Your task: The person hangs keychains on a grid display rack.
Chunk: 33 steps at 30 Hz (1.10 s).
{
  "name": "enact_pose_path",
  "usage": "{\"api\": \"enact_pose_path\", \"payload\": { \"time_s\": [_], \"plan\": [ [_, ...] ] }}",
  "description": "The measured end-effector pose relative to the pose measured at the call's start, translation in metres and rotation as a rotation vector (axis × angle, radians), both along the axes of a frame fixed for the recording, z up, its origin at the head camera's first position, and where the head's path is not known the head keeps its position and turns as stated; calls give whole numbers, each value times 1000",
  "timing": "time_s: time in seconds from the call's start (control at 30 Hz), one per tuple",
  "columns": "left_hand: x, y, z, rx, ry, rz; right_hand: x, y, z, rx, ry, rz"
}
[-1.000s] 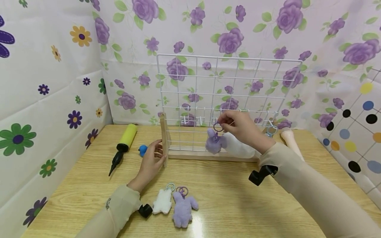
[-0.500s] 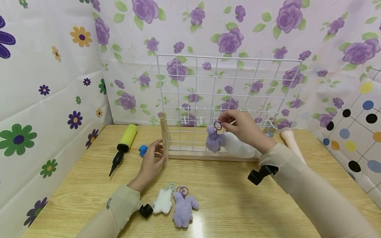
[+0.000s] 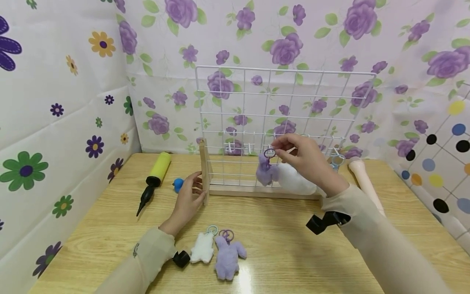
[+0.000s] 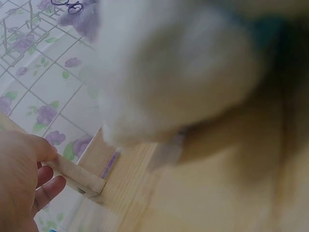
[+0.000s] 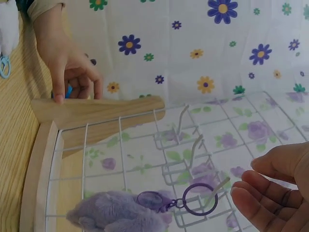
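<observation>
My right hand [image 3: 306, 157] is raised before a white wire grid [image 3: 257, 112]. In the right wrist view its fingertips stand just apart from a purple ring [image 5: 200, 199]. That ring is looped over a white hook [image 5: 222, 186], and a purple plush keychain [image 5: 116, 212] hangs from it. My left hand [image 3: 189, 196] grips the wooden side piece [image 3: 203, 171] of the grid's stand, thumb at the front edge. A white plush keychain [image 3: 202, 247] and another purple plush keychain [image 3: 227, 259] lie on the table. A white furry thing [image 3: 295, 179] sits partly behind the right forearm.
At left lie a yellow-and-black hand pump [image 3: 156, 171] and a small blue toy [image 3: 178, 185]. A pale pink, long object [image 3: 367, 183] lies at right. More hooks [image 3: 238, 148] are on the grid. A light-blue ring [image 3: 338, 159] shows near its right end.
The purple ring and its plush have risen slightly. My right fingers, earlier at the ring, now stand just off it. The left hand has stayed on the stand; the head view has shifted a little.
</observation>
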State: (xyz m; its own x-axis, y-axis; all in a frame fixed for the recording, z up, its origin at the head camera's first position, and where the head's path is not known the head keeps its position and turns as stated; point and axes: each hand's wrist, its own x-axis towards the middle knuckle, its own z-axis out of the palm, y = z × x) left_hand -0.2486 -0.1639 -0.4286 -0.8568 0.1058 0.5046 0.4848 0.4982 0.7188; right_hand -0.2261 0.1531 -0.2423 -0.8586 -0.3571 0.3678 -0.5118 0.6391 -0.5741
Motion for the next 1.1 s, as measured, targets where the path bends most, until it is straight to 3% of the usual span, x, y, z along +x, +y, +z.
{"api": "enact_pose_path", "payload": {
  "time_s": [0.4,0.63,1.1],
  "plan": [
    [-2,-1,0,0,-10,0,21,-10,-19,-46,151,66],
    [0,0,0,2,-21,5,31,-18,-38,-92,118,143],
    [1,-1,1,-3,-19,2,44,-28,-72,-150,21,156]
  ]
}}
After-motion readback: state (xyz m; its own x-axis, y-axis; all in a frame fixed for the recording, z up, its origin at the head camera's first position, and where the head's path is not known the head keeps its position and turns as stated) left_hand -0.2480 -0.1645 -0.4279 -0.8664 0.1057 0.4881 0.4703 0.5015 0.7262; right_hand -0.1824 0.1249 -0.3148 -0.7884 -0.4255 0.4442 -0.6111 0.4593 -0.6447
